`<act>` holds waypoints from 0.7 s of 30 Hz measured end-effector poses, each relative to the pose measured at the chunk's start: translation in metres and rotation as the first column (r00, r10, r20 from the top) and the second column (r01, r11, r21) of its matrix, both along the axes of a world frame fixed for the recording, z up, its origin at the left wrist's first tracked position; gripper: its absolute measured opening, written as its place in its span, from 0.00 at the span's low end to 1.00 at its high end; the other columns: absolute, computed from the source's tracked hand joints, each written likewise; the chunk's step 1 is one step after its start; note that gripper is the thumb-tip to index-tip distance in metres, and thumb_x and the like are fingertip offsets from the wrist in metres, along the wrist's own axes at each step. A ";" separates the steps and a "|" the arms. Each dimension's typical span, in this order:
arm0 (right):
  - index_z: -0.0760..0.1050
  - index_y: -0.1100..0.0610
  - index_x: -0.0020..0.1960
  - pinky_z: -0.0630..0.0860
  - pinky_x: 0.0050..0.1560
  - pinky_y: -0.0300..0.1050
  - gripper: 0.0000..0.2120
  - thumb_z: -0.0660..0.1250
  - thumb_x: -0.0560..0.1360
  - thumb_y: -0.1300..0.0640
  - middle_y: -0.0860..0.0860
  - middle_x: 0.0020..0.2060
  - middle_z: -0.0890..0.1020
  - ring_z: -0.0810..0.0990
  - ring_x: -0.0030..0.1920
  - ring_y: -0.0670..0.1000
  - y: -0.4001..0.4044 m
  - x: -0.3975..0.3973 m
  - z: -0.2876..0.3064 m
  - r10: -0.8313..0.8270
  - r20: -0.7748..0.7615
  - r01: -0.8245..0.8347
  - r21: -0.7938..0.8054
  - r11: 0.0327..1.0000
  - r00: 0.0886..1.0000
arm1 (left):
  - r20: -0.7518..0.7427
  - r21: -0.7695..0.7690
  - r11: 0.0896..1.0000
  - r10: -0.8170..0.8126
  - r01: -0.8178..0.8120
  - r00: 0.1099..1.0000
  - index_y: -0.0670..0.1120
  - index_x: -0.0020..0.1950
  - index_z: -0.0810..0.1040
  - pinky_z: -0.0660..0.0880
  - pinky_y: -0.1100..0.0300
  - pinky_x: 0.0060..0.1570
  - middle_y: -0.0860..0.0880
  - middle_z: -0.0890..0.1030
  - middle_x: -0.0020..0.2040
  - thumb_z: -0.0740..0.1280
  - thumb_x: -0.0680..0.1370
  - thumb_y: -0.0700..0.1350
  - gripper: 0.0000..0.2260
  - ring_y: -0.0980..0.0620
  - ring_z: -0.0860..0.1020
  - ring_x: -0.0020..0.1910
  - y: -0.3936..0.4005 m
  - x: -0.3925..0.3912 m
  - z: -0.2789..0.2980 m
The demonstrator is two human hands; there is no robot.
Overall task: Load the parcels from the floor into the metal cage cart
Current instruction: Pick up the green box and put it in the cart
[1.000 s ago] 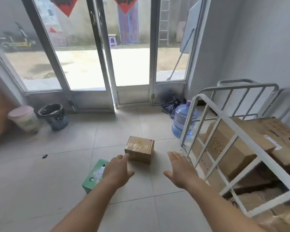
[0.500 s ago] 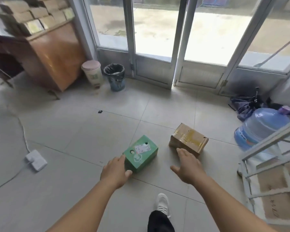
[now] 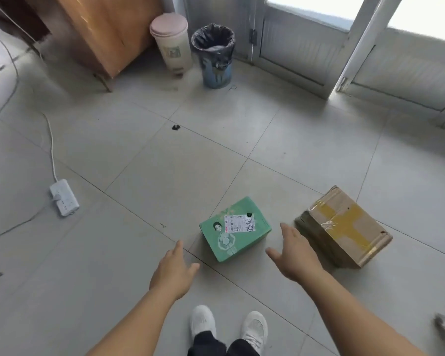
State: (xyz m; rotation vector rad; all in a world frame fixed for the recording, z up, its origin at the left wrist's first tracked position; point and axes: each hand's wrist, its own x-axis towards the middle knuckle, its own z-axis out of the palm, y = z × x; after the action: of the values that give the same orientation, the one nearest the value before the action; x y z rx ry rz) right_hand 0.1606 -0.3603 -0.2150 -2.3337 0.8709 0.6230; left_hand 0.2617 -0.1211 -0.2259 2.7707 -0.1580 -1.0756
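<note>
1. Green box: a small rectangular carton with a white label on top and a printed figure on its near face; it lies on the floor near the middle of the view, just ahead of the two hands.
2. Brown box: a larger cardboard parcel crossed by glossy yellow-brown tape, wrinkled at the seams; it lies on the floor just right of the green box, apart from it.
3. Left hand: grip wide, fingers straight, holding nothing; it hovers near the green box's near-left corner without touching.
4. Right hand: grip wide, fingers spread and empty; it hangs over the gap between the two boxes, and contact with either cannot be told.
5. Floor: large pale grey glazed tiles with dark grout lines.
6. Shoes: a white pair at the near edge, below dark trouser cuffs.
7. Power strip: white plastic, flat on the floor at left, with a white cord trailing away.
8. Pink bin: lidded, rounded, at the far edge beside a wooden cabinet.
9. Blue bin: open, lined with a black bag, just right of the pink bin.
10. Door: grey metal frame with ribbed lower panels, along the far right.
</note>
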 end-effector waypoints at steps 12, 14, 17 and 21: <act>0.47 0.57 0.80 0.62 0.70 0.52 0.43 0.68 0.76 0.45 0.54 0.76 0.59 0.60 0.75 0.56 -0.041 0.080 -0.257 -0.091 -0.133 0.102 0.075 0.992 0.987 | -0.164 -0.038 0.987 0.151 -0.159 0.975 0.48 0.80 0.43 0.66 0.52 0.66 0.46 0.60 0.77 0.64 0.79 0.55 0.38 0.45 0.64 0.73 -0.046 0.053 -0.252; 0.47 0.56 0.80 0.64 0.69 0.53 0.44 0.69 0.75 0.45 0.54 0.75 0.61 0.63 0.73 0.57 -0.045 0.086 -0.293 -0.094 -0.136 0.105 0.076 0.992 0.986 | -0.192 -0.035 0.982 0.173 -0.183 0.966 0.46 0.79 0.45 0.69 0.52 0.62 0.46 0.65 0.74 0.65 0.78 0.54 0.39 0.44 0.69 0.69 -0.050 0.058 -0.289; 0.46 0.56 0.80 0.64 0.70 0.53 0.46 0.71 0.73 0.46 0.55 0.75 0.61 0.63 0.73 0.58 -0.050 0.097 -0.339 -0.106 -0.127 0.116 0.072 0.991 0.986 | -0.196 -0.071 0.964 0.238 -0.256 0.951 0.44 0.77 0.51 0.72 0.50 0.61 0.48 0.70 0.70 0.69 0.75 0.54 0.38 0.45 0.72 0.65 -0.056 0.066 -0.337; 0.44 0.55 0.80 0.64 0.71 0.55 0.51 0.74 0.70 0.46 0.55 0.76 0.59 0.63 0.73 0.59 -0.053 0.109 -0.382 -0.156 -0.118 0.165 0.074 0.983 0.981 | -0.183 -0.070 0.934 0.334 -0.351 0.925 0.45 0.78 0.37 0.72 0.52 0.61 0.47 0.69 0.71 0.71 0.75 0.50 0.48 0.45 0.72 0.66 -0.062 0.068 -0.373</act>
State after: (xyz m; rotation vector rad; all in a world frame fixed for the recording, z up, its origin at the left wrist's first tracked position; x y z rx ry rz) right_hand 0.2697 -0.4133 -0.5974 -2.1451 1.0519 0.7122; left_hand 0.3294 -0.1833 -0.5985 2.4761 0.2776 -1.1604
